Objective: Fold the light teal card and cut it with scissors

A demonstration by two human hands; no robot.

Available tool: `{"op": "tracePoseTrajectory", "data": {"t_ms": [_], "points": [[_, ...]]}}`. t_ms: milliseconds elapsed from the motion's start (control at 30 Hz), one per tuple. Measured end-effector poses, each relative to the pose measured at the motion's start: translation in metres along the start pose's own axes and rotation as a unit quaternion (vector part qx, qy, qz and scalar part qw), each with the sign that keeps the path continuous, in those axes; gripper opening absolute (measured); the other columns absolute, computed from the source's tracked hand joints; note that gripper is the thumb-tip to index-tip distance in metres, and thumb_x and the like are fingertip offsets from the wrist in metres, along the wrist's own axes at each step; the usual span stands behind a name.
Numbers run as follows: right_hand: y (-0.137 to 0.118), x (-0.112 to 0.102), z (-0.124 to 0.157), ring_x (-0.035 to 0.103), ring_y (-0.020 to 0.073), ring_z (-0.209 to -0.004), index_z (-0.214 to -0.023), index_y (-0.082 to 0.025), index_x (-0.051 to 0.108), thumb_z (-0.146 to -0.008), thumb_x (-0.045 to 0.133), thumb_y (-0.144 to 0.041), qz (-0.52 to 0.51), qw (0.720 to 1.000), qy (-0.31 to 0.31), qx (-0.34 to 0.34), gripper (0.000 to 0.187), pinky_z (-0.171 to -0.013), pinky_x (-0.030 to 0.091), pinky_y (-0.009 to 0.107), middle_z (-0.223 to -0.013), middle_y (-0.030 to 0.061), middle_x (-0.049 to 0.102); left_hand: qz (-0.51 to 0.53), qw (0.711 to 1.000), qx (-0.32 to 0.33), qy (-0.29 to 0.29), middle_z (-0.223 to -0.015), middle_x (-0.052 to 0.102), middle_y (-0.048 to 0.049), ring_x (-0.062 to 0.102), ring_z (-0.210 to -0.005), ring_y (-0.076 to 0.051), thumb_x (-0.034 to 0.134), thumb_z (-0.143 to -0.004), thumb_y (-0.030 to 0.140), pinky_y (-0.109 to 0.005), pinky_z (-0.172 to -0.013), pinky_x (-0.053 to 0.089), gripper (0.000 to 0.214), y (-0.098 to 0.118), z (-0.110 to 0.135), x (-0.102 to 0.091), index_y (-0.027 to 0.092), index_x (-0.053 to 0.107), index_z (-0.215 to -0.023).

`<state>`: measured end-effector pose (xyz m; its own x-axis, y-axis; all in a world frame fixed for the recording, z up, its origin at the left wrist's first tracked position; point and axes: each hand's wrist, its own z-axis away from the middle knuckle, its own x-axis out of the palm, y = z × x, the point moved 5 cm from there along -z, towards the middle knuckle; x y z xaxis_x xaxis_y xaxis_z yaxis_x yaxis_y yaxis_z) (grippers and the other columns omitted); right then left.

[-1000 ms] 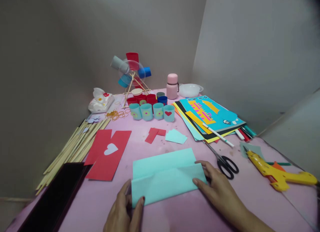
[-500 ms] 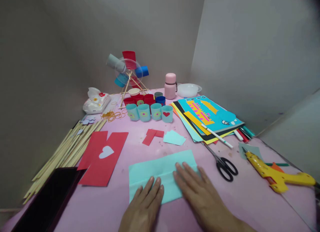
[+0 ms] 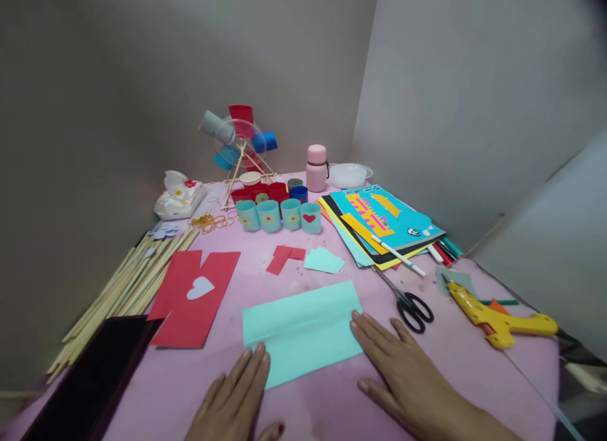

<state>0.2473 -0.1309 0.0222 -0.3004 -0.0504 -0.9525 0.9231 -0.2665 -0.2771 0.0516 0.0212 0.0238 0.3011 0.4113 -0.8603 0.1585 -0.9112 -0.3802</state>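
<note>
A light turquoise sheet of paper [image 3: 303, 333] lies on the pink table in front of me, with a crease running along its length. My left hand [image 3: 232, 397] rests flat at the sheet's lower left edge, fingers stretched out. At the right edge lies my right hand [image 3: 398, 365], its fingers extended and fingertips touching the paper. Black-handled scissors [image 3: 411, 309] are just beyond my right hand. Farther left is a red paper [image 3: 199, 302] with notches cut in it and a white paper heart [image 3: 200, 288] on top.
Bamboo sticks [image 3: 118, 283] and a dark phone-like slab [image 3: 90, 378] lie left. Turquoise paper cups [image 3: 268, 216], a pinwheel-like model [image 3: 241, 143] and a pink bottle [image 3: 317, 169] stand behind. Colored sheets [image 3: 393, 223] and a yellow glue gun [image 3: 493, 317] are on the right.
My hands have moved apart, from on top of the turquoise paper out to its left and right edges. More of the sheet shows now. The view has shifted slightly.
</note>
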Motion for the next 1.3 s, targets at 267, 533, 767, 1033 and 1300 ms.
{"op": "tracePoseTrajectory", "data": {"t_ms": [267,533,767,1033,1300], "points": [[-0.016,-0.027,-0.019,0.046,0.0311,-0.118,-0.123,-0.008,0.050,-0.067,0.045,-0.006,0.043,0.995,0.076,-0.053,0.057,-0.099,0.037,0.046,-0.131,0.0183,0.050,-0.001,0.999,-0.034,-0.040,-0.122,0.060,-0.0125,0.060,-0.104,-0.029,0.050,-0.077,0.032,-0.036,-0.081,0.054,0.046,0.001,-0.033,-0.016,0.008,0.060,-0.115],[-0.013,-0.027,-0.016,0.043,0.0335,-0.122,-0.133,-0.008,0.039,-0.068,0.045,-0.007,0.071,0.990,0.054,-0.109,0.066,-0.097,0.037,0.052,-0.133,0.0221,0.048,-0.038,0.997,0.053,-0.044,-0.118,0.060,-0.0198,0.059,-0.105,-0.034,0.039,-0.063,0.003,-0.042,-0.078,0.055,0.056,0.011,-0.035,-0.014,0.003,0.057,-0.116],[-0.007,-0.025,-0.015,0.045,0.0330,-0.122,-0.134,-0.008,0.039,-0.067,0.043,-0.003,0.057,0.987,0.069,-0.133,0.067,-0.096,0.037,0.053,-0.133,0.0223,0.048,0.027,0.999,0.020,-0.022,-0.116,0.063,-0.0148,0.060,-0.105,-0.029,0.040,-0.066,0.003,-0.036,-0.081,0.054,0.054,0.001,-0.034,-0.016,0.008,0.057,-0.117],[0.024,-0.037,-0.043,0.063,0.0221,-0.096,-0.115,-0.016,0.056,-0.077,0.042,-0.009,-0.152,0.973,0.173,-0.001,0.041,-0.084,0.048,0.037,-0.104,0.0098,0.070,0.328,0.920,-0.201,-0.076,-0.104,0.070,-0.0020,0.067,-0.089,-0.016,0.043,-0.085,0.027,-0.025,-0.075,0.052,0.036,-0.057,-0.042,-0.003,0.024,0.054,-0.119],[0.022,-0.046,-0.033,0.061,0.0221,-0.097,-0.102,-0.020,0.065,-0.083,0.053,-0.036,-0.221,0.967,0.127,-0.028,0.027,-0.085,0.046,0.034,-0.103,0.0076,0.069,0.398,0.877,-0.228,-0.144,-0.111,0.068,-0.0008,0.064,-0.099,-0.019,0.047,-0.083,0.046,-0.029,-0.084,0.051,0.031,-0.062,-0.035,-0.004,0.029,0.068,-0.099]]}}
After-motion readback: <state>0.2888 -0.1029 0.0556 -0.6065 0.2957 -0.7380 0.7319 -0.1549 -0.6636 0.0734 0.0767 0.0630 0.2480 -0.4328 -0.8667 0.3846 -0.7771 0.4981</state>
